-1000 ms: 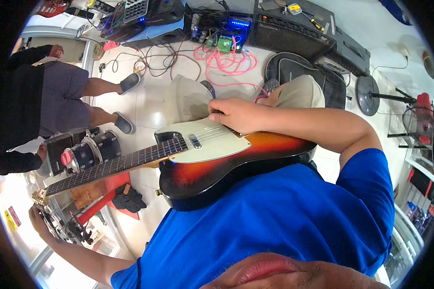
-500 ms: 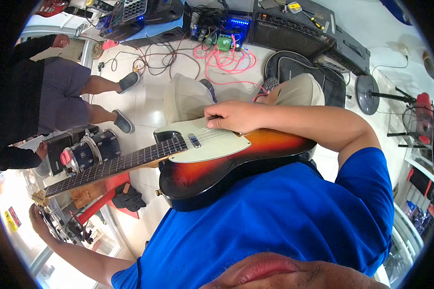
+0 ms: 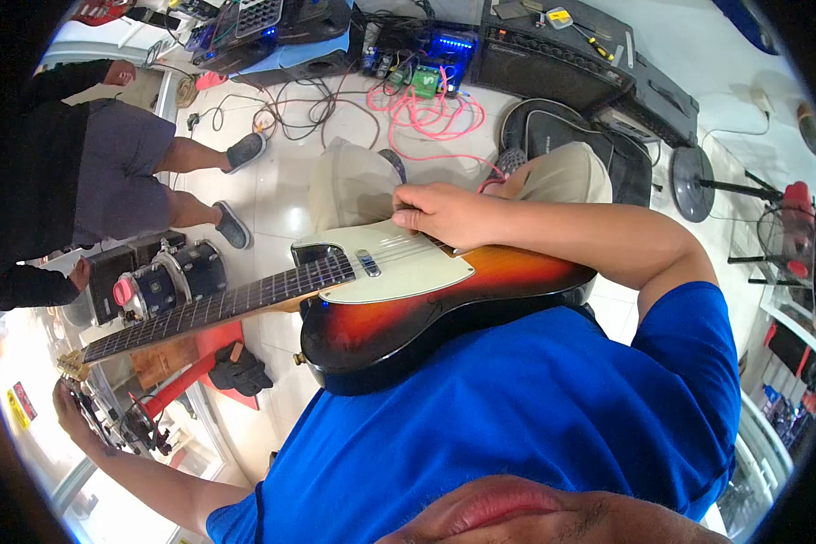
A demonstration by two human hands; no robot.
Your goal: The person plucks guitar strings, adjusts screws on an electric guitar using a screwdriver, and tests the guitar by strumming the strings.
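Observation:
A sunburst electric guitar (image 3: 508,276) with a cream pickguard lies across my lap, its neck running to the lower left. My right hand (image 3: 444,216) rests over the strings at the upper edge of the pickguard, thumb and fingers curled together. Whether a pick is between them is hidden. My left hand (image 3: 69,410) is at the far end of the neck, up against the headstock (image 3: 71,366) on its tuning-peg side. Bright light and the angle hide its fingertips, so its grip on a peg cannot be made out.
Another person in dark shorts (image 3: 122,172) stands at the left, near blue drums (image 3: 195,272). Pink cable (image 3: 426,118) coils on the floor before a guitar amplifier (image 3: 553,68). A black gig bag (image 3: 626,163) lies beside my leg. A round-based stand (image 3: 694,184) is at right.
My right hand has shifted slightly to the right and up over the strings, its fingers drawn closer together. My left hand stays at the headstock. The whole view has shifted slightly.

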